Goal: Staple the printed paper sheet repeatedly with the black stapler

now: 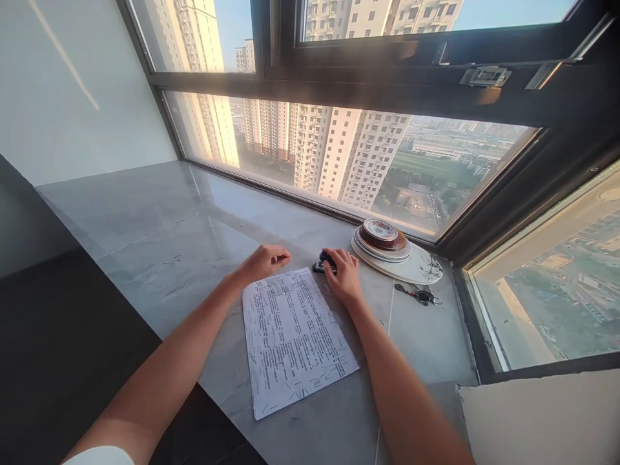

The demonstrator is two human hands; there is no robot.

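Printed paper sheets (295, 342) lie on the grey stone sill, with many small staple-like marks or bits scattered over them. Just beyond their upper right corner, my right hand (345, 274) is closed over a small black stapler (318, 266), which stands on the sill and is partly covered by the fingers. My left hand (265, 263) hovers at the upper left edge of the sheets. Its thumb and fingers are curled together in a pinch, and whatever may be between them is too small to see.
Stacked plates (382, 242) stand by the window behind my right hand, above a larger oval plate (426, 268). Keys on a ring (422, 296) lie in front of them. The window frame (339, 90) borders the sill (145, 226); its dark front edge drops off at lower left.
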